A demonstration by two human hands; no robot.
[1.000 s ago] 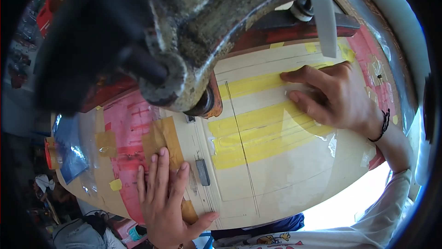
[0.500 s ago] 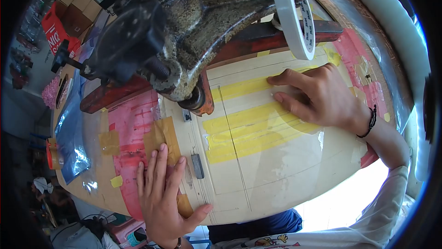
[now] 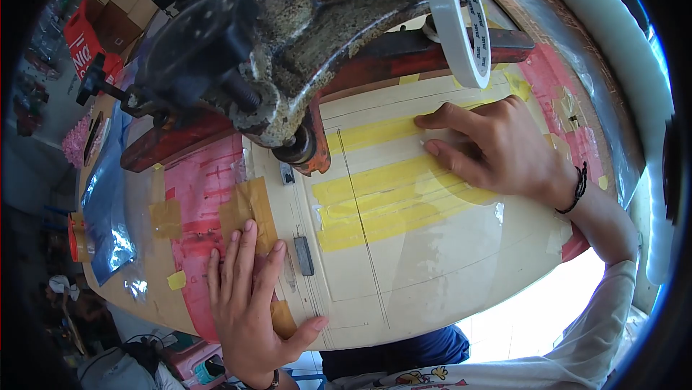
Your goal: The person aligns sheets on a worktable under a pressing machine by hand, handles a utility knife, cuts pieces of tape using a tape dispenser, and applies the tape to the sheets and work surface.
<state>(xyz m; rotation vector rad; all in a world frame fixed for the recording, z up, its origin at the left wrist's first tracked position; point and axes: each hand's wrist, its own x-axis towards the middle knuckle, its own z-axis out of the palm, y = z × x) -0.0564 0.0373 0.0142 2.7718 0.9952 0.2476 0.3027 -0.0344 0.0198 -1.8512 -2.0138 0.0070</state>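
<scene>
The room is cluttered at the upper left of the frame, where brown cartons stand behind a red item with white lettering. The pale table fills the middle, its rounded front edge curving across the bottom, near bright floor at the lower right. Pencil lines cross its surface. A worn metal machine looms over the top, with a dark red bar beneath it and a white ring-shaped roll hanging at the upper right of centre.

Just right of centre, a narrow yellow strip runs long and nearly level, rising slightly to the right. The right hand is the nearer one: its index fingertip is at the strip, most of whose bare length extends leftward from there. The thumb tip sits just below, apart from the index tip, and the other fingers curl under; whether something thin is pinched there, I cannot tell. A wider yellow band lies parallel below, partly under this hand.

The left hand, lower left, lies flat with fingers spread and nothing gripped, over a red patch and brown tape. A dark grey block lies just right of its index finger.
</scene>
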